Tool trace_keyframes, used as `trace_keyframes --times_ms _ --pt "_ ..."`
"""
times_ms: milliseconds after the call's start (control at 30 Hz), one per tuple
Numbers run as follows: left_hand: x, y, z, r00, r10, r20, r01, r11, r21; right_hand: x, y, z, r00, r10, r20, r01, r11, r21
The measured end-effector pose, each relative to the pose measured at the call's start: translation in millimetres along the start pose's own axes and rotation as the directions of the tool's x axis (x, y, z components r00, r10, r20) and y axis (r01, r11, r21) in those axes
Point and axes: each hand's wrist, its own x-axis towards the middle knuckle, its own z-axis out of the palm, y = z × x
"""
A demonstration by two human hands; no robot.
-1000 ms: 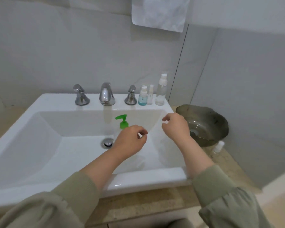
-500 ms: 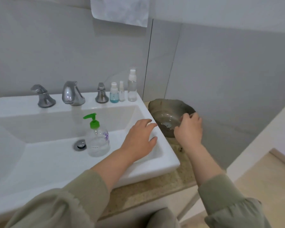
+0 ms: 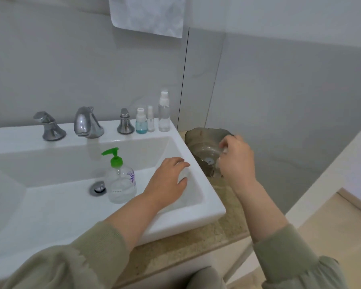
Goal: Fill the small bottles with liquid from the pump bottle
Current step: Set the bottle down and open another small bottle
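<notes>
1. The pump bottle (image 3: 121,184) stands in the sink (image 3: 208,197), left of the left hand (image 3: 169,180), whose fingers lie relaxed and empty.
2. Three small bottles (image 3: 150,122) line the far ledge.
3. The right hand (image 3: 237,161) curls over the brown bowl (image 3: 198,138); any grip is unclear.

A clear pump bottle (image 3: 121,180) with a bright green pump and a purple print stands in a glossy white sink (image 3: 213,207) below silver chrome taps (image 3: 88,124). At the sink's back right corner, a small bottle (image 3: 140,123) shows turquoise liquid beside two clear bottles (image 3: 164,115) with white caps. A smoky brown-grey bowl (image 3: 198,136) sits on the speckled beige counter (image 3: 196,247). The sleeves (image 3: 75,257) are olive green.
</notes>
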Motion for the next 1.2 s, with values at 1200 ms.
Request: trace_keyframes --times_ms 1200 --pt "-58.0 -101.9 -105.6 0.862 -0.421 -0.284 0.365 0.902 -0.229 5.1 -145.6 121.6 0.739 -0.123 0.662 -0.624 0.245 0.742"
